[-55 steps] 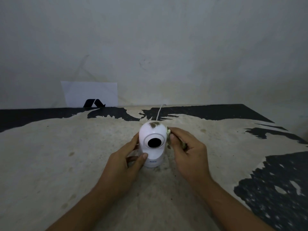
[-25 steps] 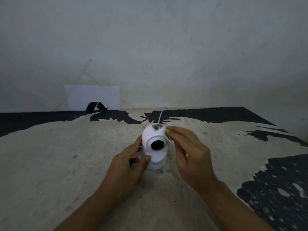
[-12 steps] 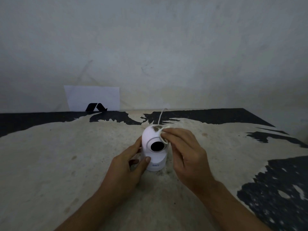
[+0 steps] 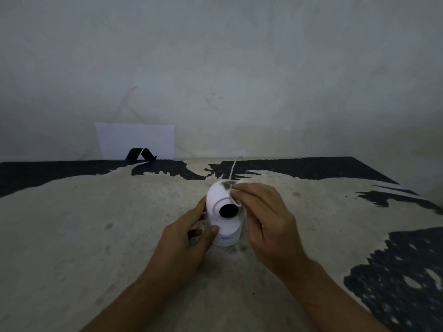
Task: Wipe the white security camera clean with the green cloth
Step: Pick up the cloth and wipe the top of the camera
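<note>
The white security camera [image 4: 217,200] stands upright on the worn table, its black lens facing me and a dark smudge on its top. My left hand [image 4: 184,243] grips its base from the left, thumb across the front. My right hand [image 4: 263,219] presses a pale green cloth [image 4: 234,196] against the upper right of the camera's head, right beside the smudge. Only a thin edge of the cloth shows under my fingers.
A white cable [image 4: 233,167] runs from behind the camera to the wall. A white card [image 4: 135,140] with a black mark leans against the wall at the back left. The table [image 4: 96,236] is pale with black peeled patches at the back and right.
My right hand with the cloth has moved from the camera's right side up and leftward onto the top of its head, next to the smudge. My left hand has stayed on the base.
</note>
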